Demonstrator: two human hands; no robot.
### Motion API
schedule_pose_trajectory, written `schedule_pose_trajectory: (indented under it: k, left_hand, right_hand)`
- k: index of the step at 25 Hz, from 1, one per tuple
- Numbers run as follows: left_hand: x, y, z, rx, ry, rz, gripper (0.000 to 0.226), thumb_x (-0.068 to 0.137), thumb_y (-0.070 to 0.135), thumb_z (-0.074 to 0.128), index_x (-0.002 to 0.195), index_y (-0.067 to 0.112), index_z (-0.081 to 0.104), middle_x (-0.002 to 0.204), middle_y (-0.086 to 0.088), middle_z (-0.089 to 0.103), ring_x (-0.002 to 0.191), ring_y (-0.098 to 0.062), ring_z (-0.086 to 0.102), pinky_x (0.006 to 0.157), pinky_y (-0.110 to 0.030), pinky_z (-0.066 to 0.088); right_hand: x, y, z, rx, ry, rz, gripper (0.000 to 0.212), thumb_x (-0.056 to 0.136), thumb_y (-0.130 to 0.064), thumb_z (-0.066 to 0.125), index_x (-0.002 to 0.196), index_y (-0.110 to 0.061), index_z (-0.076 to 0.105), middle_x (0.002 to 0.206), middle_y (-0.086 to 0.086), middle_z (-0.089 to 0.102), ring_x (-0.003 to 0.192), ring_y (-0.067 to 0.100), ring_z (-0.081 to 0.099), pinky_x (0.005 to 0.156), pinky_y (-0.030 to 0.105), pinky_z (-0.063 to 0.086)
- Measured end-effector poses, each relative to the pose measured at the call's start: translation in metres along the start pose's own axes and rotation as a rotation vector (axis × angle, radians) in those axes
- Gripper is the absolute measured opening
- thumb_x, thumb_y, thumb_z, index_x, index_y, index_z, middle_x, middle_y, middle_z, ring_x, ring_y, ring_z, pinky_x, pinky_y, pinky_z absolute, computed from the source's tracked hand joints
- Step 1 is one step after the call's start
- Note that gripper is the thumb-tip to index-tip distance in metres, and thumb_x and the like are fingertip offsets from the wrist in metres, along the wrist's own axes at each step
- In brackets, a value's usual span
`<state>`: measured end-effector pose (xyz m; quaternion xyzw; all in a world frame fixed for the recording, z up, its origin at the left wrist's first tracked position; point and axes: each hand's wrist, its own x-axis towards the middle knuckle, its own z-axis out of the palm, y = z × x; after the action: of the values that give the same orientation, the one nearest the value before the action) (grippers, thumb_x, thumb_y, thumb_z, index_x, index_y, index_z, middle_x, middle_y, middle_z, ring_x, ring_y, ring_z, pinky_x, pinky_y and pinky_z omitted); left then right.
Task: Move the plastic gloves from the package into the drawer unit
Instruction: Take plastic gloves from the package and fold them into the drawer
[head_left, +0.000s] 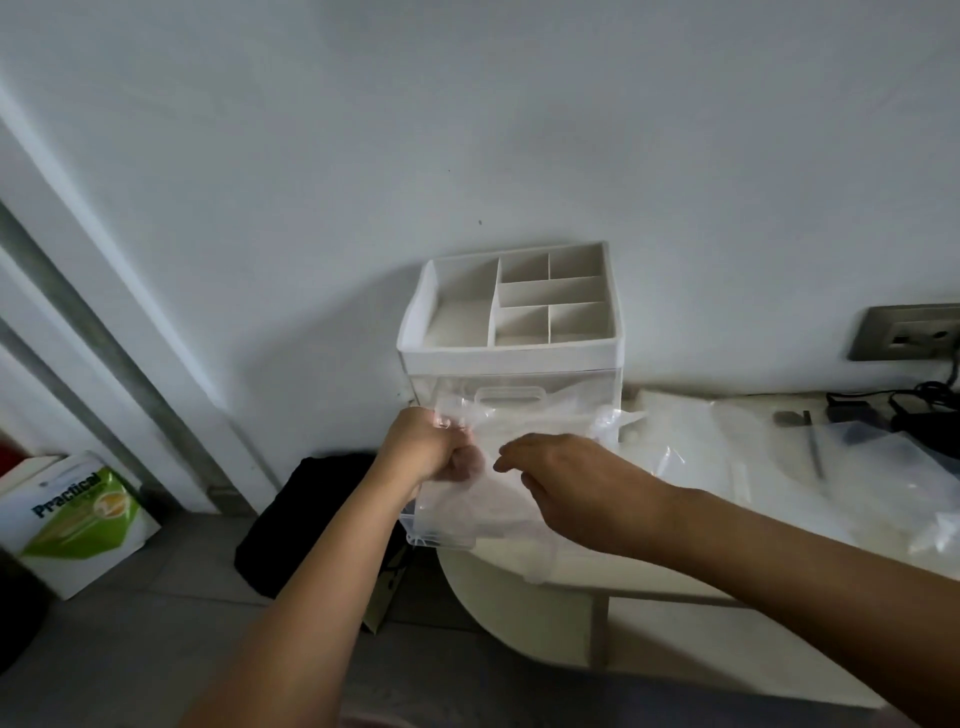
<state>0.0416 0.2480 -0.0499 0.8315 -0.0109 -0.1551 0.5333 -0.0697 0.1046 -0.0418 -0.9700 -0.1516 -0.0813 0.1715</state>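
The bag (78, 514) on the floor says "Practical". Left hand (431, 447) is clenched on the clear plastic gloves (467, 506), right hand (566, 480) touches them, can't tell if it's gripping.

Plain pale wall (467, 104) across the whole upper half, with two small dark specks near 12 o'clock. White door frame (78, 249) with a grey strip, slanting from 10 down towards 7 o'clock. Grey tiled floor (156, 597) at 7 to 8 o'clock, a white-and-green bag (78, 519) marked "Practical" at 8, a black bag (311, 519) nearer the middle at 7. White table (519, 613) with a rounded edge from 6 to 4 o'clock. Grey socket (909, 332) on the wall at 3 o'clock, black cables (924, 415) just below. Dim, even light.
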Motion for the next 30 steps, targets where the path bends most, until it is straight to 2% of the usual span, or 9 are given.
schedule_pose_trajectory:
  k: [4, 8, 11, 14, 17, 21, 24, 27, 30]
  left_hand:
    - [-0.002, -0.005, 0.003, 0.381, 0.142, 0.163, 0.009, 0.085, 0.01, 0.065, 0.077, 0.007, 0.068, 0.083, -0.011, 0.07, 0.078, -0.026, 0.067, 0.072, -0.03, 0.054]
    - [-0.009, -0.002, 0.003, 0.535, 0.174, 0.199, 0.006, 0.086, 0.008, 0.063, 0.089, 0.002, 0.064, 0.08, -0.009, 0.067, 0.06, -0.016, 0.063, 0.048, -0.015, 0.047]
    - [-0.012, 0.003, 0.001, 0.739, 0.27, 0.279, 0.019, 0.087, 0.011, 0.065, 0.103, 0.002, 0.062, 0.1, -0.013, 0.068, 0.092, -0.026, 0.066, 0.077, -0.03, 0.051]
    - [-0.024, 0.013, -0.001, 0.815, 0.409, 0.428, 0.016, 0.089, 0.014, 0.063, 0.104, 0.008, 0.062, 0.101, -0.006, 0.069, 0.095, -0.023, 0.064, 0.081, -0.033, 0.051]
    - [-0.034, 0.016, 0.012, 0.717, 0.151, 0.459, 0.014, 0.088, 0.02, 0.066, 0.098, 0.01, 0.068, 0.096, -0.004, 0.071, 0.087, -0.016, 0.066, 0.084, -0.029, 0.052]
    - [-0.02, 0.0, 0.033, 0.973, -0.296, 0.163, 0.07, 0.087, 0.038, 0.066, 0.144, 0.013, 0.034, 0.149, -0.009, 0.036, 0.135, -0.026, 0.037, 0.109, -0.034, 0.034]
    - [-0.006, -0.007, 0.033, 0.987, -0.347, 0.087, 0.095, 0.086, 0.042, 0.065, 0.153, 0.018, 0.003, 0.16, -0.009, -0.003, 0.147, -0.03, 0.0, 0.119, -0.042, 0.012]
    - [0.004, -0.01, 0.036, 1.039, -0.331, 0.078, 0.093, 0.089, 0.039, 0.063, 0.153, 0.018, -0.002, 0.16, -0.013, -0.006, 0.147, -0.031, 0.0, 0.119, -0.04, 0.011]
    - [0.008, -0.01, 0.038, 1.081, -0.321, 0.078, 0.094, 0.087, 0.041, 0.064, 0.152, 0.018, 0.0, 0.159, -0.015, -0.002, 0.147, -0.032, 0.006, 0.118, -0.039, 0.015]
  right_hand:
    - [0.014, 0.016, 0.005, 0.006, -0.266, 0.121, 0.043, 0.102, -0.022, 0.035, 0.144, -0.014, 0.036, 0.151, 0.007, 0.034, 0.136, 0.02, 0.035, 0.108, 0.023, 0.022]
    - [0.023, 0.021, 0.017, -0.073, -0.372, 0.164, 0.055, 0.096, -0.035, 0.048, 0.146, -0.016, 0.032, 0.151, 0.008, 0.031, 0.136, 0.023, 0.032, 0.113, 0.033, 0.026]
    - [0.029, 0.028, 0.025, -0.133, -0.368, 0.175, 0.063, 0.09, -0.042, 0.055, 0.144, -0.016, 0.035, 0.148, 0.009, 0.034, 0.134, 0.023, 0.034, 0.111, 0.035, 0.029]
    - [0.031, 0.033, 0.028, -0.173, -0.357, 0.162, 0.069, 0.087, -0.049, 0.057, 0.143, -0.017, 0.035, 0.147, 0.009, 0.035, 0.134, 0.024, 0.033, 0.113, 0.036, 0.026]
    - [0.032, 0.036, 0.032, -0.219, -0.375, 0.156, 0.073, 0.086, -0.053, 0.056, 0.145, -0.021, 0.031, 0.15, 0.008, 0.031, 0.138, 0.028, 0.026, 0.115, 0.043, 0.021]
    - [0.032, 0.038, 0.037, -0.131, -0.432, 0.237, 0.079, 0.086, -0.057, 0.054, 0.15, -0.029, 0.015, 0.159, 0.006, 0.004, 0.145, 0.038, -0.003, 0.11, 0.064, 0.006]
    - [0.034, 0.037, 0.036, -0.057, -0.486, 0.283, 0.083, 0.087, -0.055, 0.054, 0.151, -0.029, 0.008, 0.159, 0.007, -0.005, 0.144, 0.039, -0.011, 0.109, 0.065, 0.006]
    - [0.036, 0.034, 0.028, -0.036, -0.498, 0.286, 0.079, 0.09, -0.044, 0.057, 0.151, -0.023, 0.011, 0.159, 0.009, 0.003, 0.145, 0.036, -0.008, 0.112, 0.058, 0.005]
    - [0.041, 0.033, 0.025, -0.009, -0.45, 0.213, 0.067, 0.09, -0.031, 0.061, 0.145, -0.015, 0.027, 0.15, 0.01, 0.031, 0.143, 0.027, 0.015, 0.115, 0.042, 0.01]
